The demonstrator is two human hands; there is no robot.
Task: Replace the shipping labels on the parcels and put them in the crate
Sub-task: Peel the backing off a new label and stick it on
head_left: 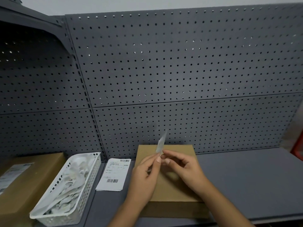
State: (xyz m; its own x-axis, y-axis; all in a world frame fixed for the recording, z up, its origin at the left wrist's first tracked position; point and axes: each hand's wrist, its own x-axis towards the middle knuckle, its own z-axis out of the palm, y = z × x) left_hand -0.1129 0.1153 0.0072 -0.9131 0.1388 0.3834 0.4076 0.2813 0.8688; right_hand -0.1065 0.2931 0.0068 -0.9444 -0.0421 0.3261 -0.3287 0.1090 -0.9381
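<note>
A flat brown cardboard parcel lies on the grey shelf in front of me, its top bare. Above it, my left hand and my right hand meet and pinch the lower end of a thin pale strip of label material that stands up, blurred. A printed white shipping label with barcodes lies flat just left of the parcel. A second brown parcel with a label on its top sits at the far left.
A white plastic basket full of crumpled white paper stands between the two parcels. A grey pegboard wall rises behind the shelf. Something red shows at the right edge. Bare grey shelf extends right of the parcel.
</note>
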